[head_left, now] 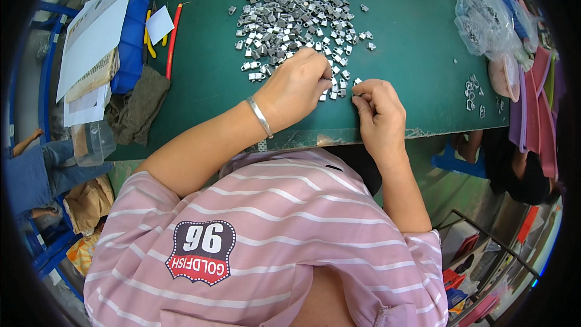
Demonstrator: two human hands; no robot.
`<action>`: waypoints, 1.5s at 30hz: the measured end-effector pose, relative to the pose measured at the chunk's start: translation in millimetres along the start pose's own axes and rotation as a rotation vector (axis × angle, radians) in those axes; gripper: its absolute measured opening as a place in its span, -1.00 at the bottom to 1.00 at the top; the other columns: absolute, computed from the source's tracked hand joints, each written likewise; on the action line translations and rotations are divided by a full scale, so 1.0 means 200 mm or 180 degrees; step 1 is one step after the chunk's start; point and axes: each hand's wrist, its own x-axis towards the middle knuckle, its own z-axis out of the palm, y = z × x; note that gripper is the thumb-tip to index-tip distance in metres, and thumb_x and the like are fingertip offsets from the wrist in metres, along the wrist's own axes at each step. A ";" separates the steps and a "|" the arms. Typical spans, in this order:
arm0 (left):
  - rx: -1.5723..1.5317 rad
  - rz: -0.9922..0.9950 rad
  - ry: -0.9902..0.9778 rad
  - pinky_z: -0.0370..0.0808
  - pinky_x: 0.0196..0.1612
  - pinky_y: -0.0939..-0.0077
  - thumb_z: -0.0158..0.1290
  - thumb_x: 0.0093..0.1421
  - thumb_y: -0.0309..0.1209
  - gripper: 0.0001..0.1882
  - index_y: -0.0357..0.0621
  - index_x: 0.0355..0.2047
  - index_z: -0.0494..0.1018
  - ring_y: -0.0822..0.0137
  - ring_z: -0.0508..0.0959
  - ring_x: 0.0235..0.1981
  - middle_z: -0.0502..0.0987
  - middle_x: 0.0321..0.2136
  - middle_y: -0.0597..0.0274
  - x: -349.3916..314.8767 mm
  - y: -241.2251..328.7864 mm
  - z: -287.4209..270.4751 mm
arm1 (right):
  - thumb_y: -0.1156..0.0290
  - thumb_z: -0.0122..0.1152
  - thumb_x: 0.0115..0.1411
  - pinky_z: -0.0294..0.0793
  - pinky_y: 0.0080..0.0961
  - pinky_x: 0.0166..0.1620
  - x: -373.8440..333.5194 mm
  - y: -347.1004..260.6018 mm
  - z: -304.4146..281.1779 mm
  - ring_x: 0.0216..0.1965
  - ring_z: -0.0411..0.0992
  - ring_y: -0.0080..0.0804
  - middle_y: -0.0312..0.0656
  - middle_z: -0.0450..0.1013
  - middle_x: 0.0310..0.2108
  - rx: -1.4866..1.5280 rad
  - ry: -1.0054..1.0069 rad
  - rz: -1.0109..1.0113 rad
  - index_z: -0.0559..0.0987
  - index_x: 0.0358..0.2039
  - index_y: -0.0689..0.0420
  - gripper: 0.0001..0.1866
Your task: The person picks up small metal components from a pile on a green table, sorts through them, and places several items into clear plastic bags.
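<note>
Looking at mid-frame, I see the left hand [295,88] curled and the right hand [384,115] half-closed; I can't tell what either grasps. Silver padlock-shaped pieces [289,21] spread from between them to upper centre, on a green table [417,30].

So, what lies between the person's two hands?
In the head view, several small silver padlock-shaped pieces lie on the green tabletop between the left hand and the right hand.

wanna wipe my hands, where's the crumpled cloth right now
In the head view, the crumpled cloth lies on the left side of the green table, just below the blue bin and red tool.
</note>
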 end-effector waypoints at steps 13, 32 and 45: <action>-0.0326 -0.0063 0.0260 0.42 -0.51 0.58 0.09 -0.09 -0.67 -0.83 -0.24 -0.45 0.41 0.36 0.47 -0.55 0.45 -0.50 0.21 -0.07 0.06 0.03 | 0.74 0.20 -0.04 0.40 -0.67 -0.30 -0.06 0.02 0.12 -0.35 0.40 -0.56 -0.19 0.43 -0.34 0.1587 0.0332 0.0180 0.34 -0.24 0.25 -0.66; -0.0409 0.0197 0.0088 0.46 -0.44 0.50 0.13 -0.08 -0.63 -0.79 -0.23 -0.37 0.45 0.25 0.50 -0.47 0.45 -0.47 0.14 -0.08 0.06 0.02 | 0.72 0.21 -0.03 0.46 -0.63 -0.27 -0.06 0.03 0.11 -0.36 0.45 -0.52 -0.17 0.47 -0.36 0.1513 0.0264 0.0015 0.40 -0.32 0.26 -0.74; -0.3489 -0.2144 0.0073 0.21 -0.65 0.70 -0.07 0.06 -0.60 -0.92 -0.26 -0.39 0.34 0.56 0.30 -0.64 0.42 -0.51 0.25 -0.02 -0.01 -0.11 | 0.67 0.14 -0.01 0.42 -0.44 -0.26 0.22 0.02 0.08 -0.34 0.42 -0.15 -0.07 0.43 -0.37 -0.0072 0.0256 -0.0222 0.49 -0.41 0.28 -0.89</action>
